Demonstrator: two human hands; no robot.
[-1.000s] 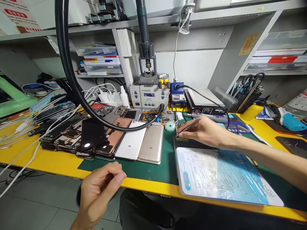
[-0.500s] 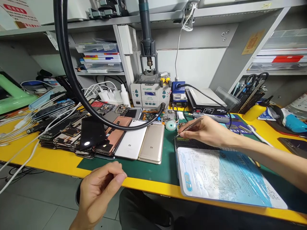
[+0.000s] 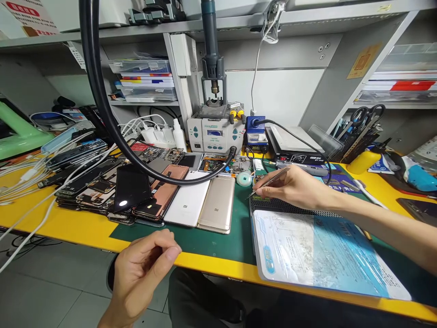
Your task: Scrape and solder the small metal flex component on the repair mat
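My right hand [image 3: 290, 186] pinches a pair of metal tweezers [image 3: 269, 183], their tips pointing down and left just above the green mat [image 3: 241, 218]. Below that hand is a black perforated plate [image 3: 300, 207], partly covered in front by a blue-and-white printed sheet [image 3: 317, 253] in glossy plastic. My left hand [image 3: 143, 273] hovers in front of the table's front edge, fingers curled in and thumb against them, with nothing visible in it. Nearest to it lie a gold phone [image 3: 216, 205] and a white phone [image 3: 186, 200], backs facing up.
Stacked phone parts [image 3: 92, 187] cover the left side, with white cables [image 3: 30, 173] trailing over the edge. A thick black hose [image 3: 109, 123] arches across the front of the grey hot-air station [image 3: 215, 133]. A yellow bottle [image 3: 363, 161] and tool holder [image 3: 362, 136] stand right.
Both hands hold almost the same place and grip. The whole view has shifted very slightly.
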